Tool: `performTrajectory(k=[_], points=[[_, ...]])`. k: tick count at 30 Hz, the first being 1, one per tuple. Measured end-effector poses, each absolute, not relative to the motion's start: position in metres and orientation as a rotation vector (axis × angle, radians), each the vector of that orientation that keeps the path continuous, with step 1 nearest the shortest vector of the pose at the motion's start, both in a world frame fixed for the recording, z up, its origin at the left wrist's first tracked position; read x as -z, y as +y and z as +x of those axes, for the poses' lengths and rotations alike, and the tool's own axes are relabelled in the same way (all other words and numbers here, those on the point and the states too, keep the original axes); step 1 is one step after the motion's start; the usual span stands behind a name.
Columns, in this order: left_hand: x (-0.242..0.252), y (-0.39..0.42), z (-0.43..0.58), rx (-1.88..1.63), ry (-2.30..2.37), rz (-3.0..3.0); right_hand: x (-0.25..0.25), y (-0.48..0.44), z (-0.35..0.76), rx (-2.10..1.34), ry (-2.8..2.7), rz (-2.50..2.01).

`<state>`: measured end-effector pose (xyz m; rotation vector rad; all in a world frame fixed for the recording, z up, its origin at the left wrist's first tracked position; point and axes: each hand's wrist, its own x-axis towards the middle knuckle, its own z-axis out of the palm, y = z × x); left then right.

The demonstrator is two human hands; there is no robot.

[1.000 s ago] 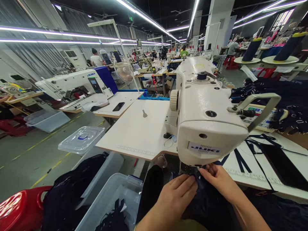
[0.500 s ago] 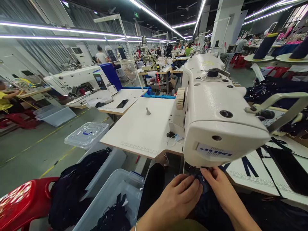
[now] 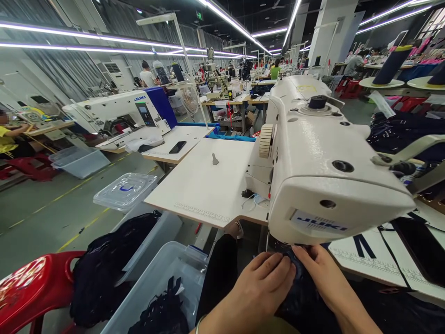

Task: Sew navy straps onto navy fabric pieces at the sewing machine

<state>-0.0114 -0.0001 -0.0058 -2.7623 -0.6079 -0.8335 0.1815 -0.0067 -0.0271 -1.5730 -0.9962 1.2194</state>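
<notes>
A white Juki sewing machine point(image 3: 313, 157) stands on a white table point(image 3: 208, 185) right in front of me. Under its head lies dark navy fabric point(image 3: 306, 297). My left hand point(image 3: 260, 287) rests on the fabric with its fingers curled and pressed down near the needle area. My right hand point(image 3: 320, 273) pinches the same fabric just under the machine head. The needle itself is hidden behind the machine's face.
Clear plastic bins point(image 3: 167, 287) with dark fabric pieces stand at my left, beside a red stool point(image 3: 31, 287). A bin lid point(image 3: 125, 190) lies further back. Navy straps point(image 3: 361, 243) lie on the table at right. Other machines and workers fill the background.
The view has shifted slightly so the machine head sits further right and closer. Both hands stay on the fabric under the head, a little lower in view.
</notes>
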Motion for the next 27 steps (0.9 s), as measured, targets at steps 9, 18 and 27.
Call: performTrajectory(k=[9, 18, 27], points=[[-0.012, -0.001, -0.005, 0.678, -0.668, -2.808, 0.011, -0.002, 0.194, -1.020, -1.249, -1.639], [0.002, -0.008, -0.005, 0.631, -0.669, -2.725, 0.003, 0.015, 0.195, -0.923, -1.429, -1.815], [-0.002, -0.006, 0.001, 0.692, -0.698, -2.722, 0.002, 0.018, 0.195, -0.924, -1.423, -1.703]])
